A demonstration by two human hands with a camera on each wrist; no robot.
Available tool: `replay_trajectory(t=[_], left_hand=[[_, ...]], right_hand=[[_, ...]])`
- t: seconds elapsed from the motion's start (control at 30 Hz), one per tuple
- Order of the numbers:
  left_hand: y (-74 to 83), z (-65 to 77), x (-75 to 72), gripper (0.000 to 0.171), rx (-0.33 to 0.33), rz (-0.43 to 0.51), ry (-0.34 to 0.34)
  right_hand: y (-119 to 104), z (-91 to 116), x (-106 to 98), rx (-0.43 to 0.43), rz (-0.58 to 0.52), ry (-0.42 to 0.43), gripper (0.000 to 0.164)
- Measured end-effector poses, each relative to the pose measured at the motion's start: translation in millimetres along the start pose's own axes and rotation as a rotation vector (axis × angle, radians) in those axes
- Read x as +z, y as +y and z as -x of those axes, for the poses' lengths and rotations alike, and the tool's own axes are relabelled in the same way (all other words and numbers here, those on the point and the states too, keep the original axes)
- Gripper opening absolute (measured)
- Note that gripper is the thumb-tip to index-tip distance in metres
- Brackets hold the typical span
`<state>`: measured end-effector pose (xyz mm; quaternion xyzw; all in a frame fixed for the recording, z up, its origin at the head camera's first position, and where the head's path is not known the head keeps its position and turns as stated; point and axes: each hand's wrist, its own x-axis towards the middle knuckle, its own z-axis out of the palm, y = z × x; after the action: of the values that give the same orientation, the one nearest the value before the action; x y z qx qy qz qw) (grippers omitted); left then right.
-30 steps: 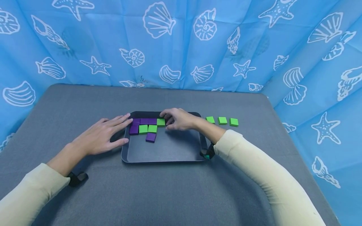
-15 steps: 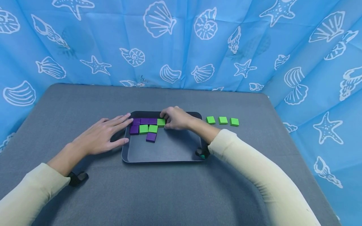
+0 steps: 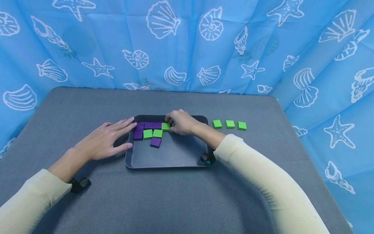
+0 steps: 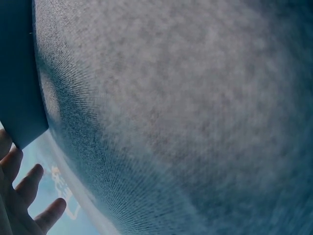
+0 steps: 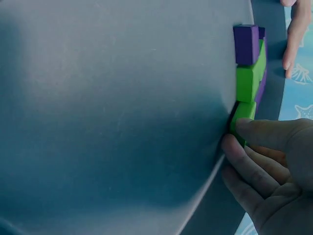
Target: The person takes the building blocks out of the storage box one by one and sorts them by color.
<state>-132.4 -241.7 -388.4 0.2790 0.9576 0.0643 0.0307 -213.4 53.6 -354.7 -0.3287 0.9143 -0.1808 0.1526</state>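
My right hand (image 3: pixel 182 123) pinches a green block (image 3: pixel 165 126) at the back of the dark tray (image 3: pixel 172 159); in the right wrist view, thumb and fingertips touch this green block (image 5: pixel 243 114). Several purple blocks (image 3: pixel 148 125) continue that back row to the left. In front of them sit a purple block (image 3: pixel 138 135) and two green blocks (image 3: pixel 157 133), side by side. One purple block (image 3: pixel 155 142) lies nearest me, below the right one of that pair. With fingers spread, my left hand (image 3: pixel 106 139) rests at the tray's left rim.
Three green blocks (image 3: pixel 230 124) lie in a row on the grey cloth-covered table (image 3: pixel 146 201), right of the tray. Behind and to the right hangs a blue curtain (image 3: pixel 187 45) with white shell prints. The tray has raised walls all round.
My right hand has shifted slightly left, its fingers closing in on the green block at the end of the back row. The left hand and the other blocks stay where they were.
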Motion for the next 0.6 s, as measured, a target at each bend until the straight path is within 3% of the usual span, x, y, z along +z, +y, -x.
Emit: replay_trajectory(t=[0.3, 0.6], left_hand=[[-0.7, 1.2, 0.7, 0.078, 0.000, 0.005, 0.003], [-0.4, 0.8, 0.0, 0.078, 0.001, 0.005, 0.000]], right_hand=[[5.0, 26.3, -9.7, -0.084, -0.010, -0.025, 0.037], [27.3, 61.6, -23.9, -0.131, -0.065, 0.040, 0.037]])
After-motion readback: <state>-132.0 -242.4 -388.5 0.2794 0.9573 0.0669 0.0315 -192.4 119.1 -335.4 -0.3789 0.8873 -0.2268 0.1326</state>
